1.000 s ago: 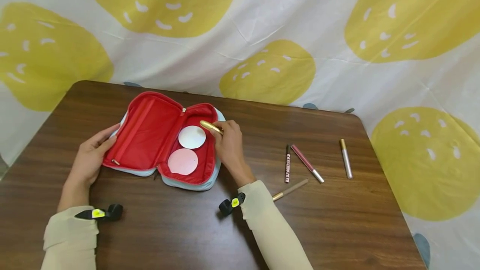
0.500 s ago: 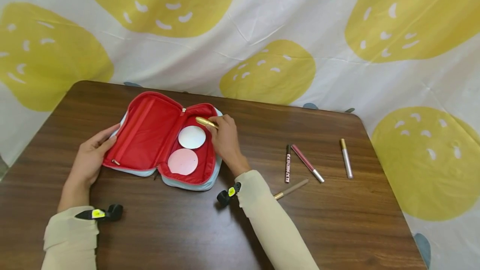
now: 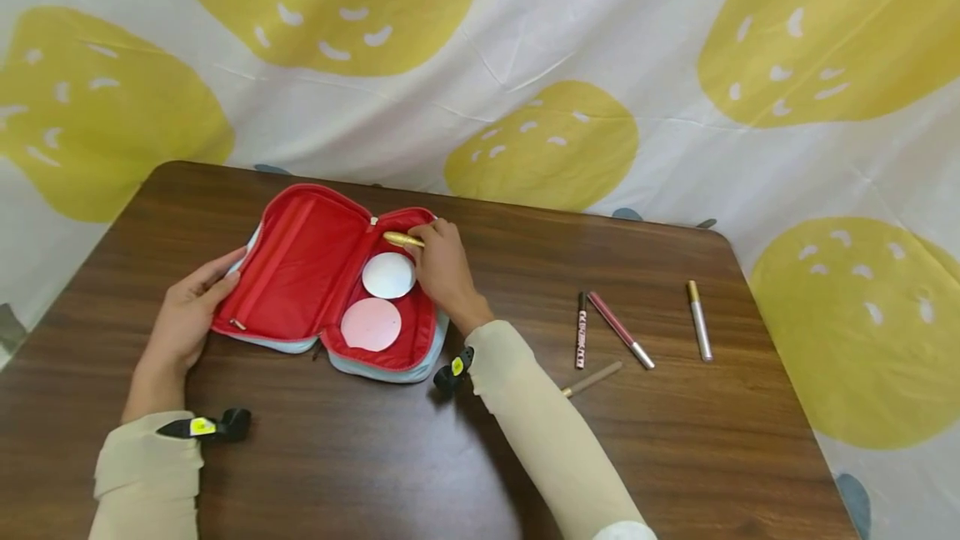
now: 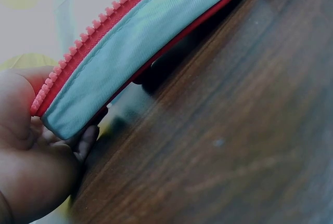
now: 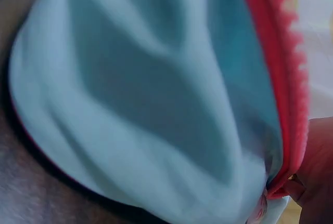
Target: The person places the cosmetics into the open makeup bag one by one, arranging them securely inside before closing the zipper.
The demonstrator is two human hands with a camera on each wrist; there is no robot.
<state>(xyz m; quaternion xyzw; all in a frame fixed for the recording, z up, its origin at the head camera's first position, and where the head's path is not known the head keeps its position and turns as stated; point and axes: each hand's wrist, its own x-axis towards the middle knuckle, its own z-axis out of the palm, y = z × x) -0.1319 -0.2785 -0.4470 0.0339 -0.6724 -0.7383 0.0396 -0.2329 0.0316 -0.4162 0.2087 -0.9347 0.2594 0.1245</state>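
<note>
An unzipped pouch, light blue outside with a red lining, lies spread on the table. My left hand grips its left edge, thumb above and fingers behind, seen also in the left wrist view beside the pink zipper teeth. My right hand pinches a slim shiny gold tube over the far end of the pouch's right half. Beneath it in that half are a white disc and a pink disc. The pouch's blue side fills most of the right wrist view, hiding most of my right hand there.
To the right on the brown wooden table lie a black-capped patterned pen, a pink tube with a silver cap, a silver tube with a gold cap and a tan pencil-like stick. A lemon-print cloth hangs behind.
My right hand has moved left and away from me, carrying the gold tube further over the pouch's far end. My left hand keeps its grip on the pouch edge.
</note>
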